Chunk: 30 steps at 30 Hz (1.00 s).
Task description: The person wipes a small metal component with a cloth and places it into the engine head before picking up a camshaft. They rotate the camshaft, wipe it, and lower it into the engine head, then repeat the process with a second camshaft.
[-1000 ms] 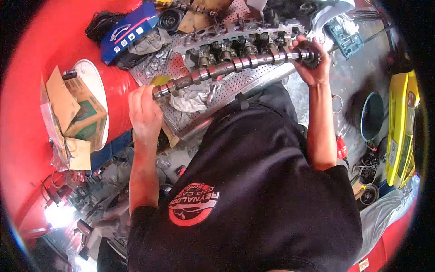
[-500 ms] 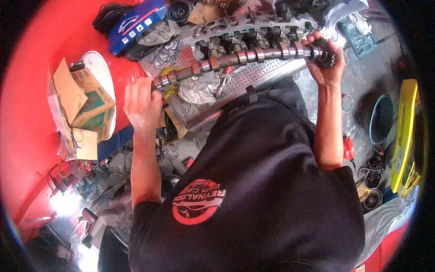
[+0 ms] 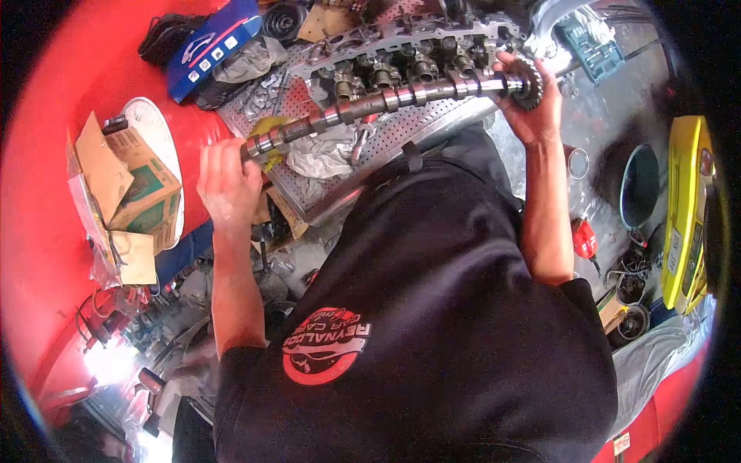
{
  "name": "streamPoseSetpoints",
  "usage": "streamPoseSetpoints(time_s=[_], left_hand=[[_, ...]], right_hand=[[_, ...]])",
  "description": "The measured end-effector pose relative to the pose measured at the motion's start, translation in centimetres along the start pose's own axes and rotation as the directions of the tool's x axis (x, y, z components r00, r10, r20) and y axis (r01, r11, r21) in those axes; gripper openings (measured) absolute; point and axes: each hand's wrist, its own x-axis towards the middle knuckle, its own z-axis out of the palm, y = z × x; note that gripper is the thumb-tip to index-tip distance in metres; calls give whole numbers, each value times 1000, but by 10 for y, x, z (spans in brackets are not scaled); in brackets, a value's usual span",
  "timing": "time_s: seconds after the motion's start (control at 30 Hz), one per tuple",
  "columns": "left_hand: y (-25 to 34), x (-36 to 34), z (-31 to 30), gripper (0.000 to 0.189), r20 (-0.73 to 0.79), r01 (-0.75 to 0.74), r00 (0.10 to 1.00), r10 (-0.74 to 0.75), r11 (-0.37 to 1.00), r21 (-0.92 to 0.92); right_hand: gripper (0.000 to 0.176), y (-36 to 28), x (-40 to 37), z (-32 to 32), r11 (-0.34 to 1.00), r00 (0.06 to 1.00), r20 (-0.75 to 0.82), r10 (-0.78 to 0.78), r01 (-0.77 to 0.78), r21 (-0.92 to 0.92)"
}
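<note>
Sitting far left on the red surface (image 3: 69, 77) is a cardboard box (image 3: 139, 193). The left hand (image 3: 225, 185) is closing its fingers tight around one end of the long metal shaft (image 3: 390, 99) — the right hand (image 3: 532, 112) is squeezing the gear end. The shaft is hanging slanted, just above the engine part (image 3: 401, 58) and the table with holes (image 3: 409, 131).

grey steel camshaft (image 3: 386, 100) | perforated silver tray (image 3: 417, 131) | black shirt (image 3: 448, 309), red logo (image 3: 324, 343)
</note>
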Motion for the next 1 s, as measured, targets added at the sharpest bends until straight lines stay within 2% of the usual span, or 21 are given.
streamPoseSetpoints(time_s=[0.07, 0.17, 0.3, 0.4, 0.5, 0.6, 0.7, 0.8, 0.9, 1.0], left_hand=[[-2, -2, 0, 28, 14, 13, 1000, -13, 1000, -7], [-3, -10, 5, 30, 26, 23, 999, -21, 997, -69], [5, -16, 5, 30, 72, 65, 996, -56, 990, -125], [13, -18, 8, 32, 64, 109, 993, -98, 974, -198], [9, -22, 13, 28, 56, 137, 990, -128, 965, -222], [10, -20, 12, 31, 51, 155, 988, -147, 955, -253], [5, -22, 14, 31, 37, 150, 989, -146, 952, -268], [8, -18, 11, 27, -20, 113, 992, -121, 963, -244], [10, -15, 13, 27, -85, 117, 987, -140, 964, -238], [14, -11, 13, 29, -126, 99, 984, -127, 972, -214]], right_hand=[[44, 8, -2, 7, 990, 962, -250, -111, 86, -110], [41, 16, 5, 8, 985, 928, -330, -173, 157, -74], [41, 12, 3, -2, 983, 953, -247, -176, 159, -86], [40, 13, -1, 2, 970, 936, -258, -237, 213, -120], [39, 11, -1, -9, 978, 960, -196, -200, 209, 26], [40, 11, -5, -14, 939, 942, -156, -299, 260, -225], [42, 6, -7, -18, 973, 968, -99, -230, 232, 7], [50, 4, -5, -36, 960, 960, 158, -232, 198, 200], [55, 3, -7, -35, 940, 940, 151, -306, 273, 205], [54, -2, -13, -25, 938, 943, 141, -300, 265, 224]])
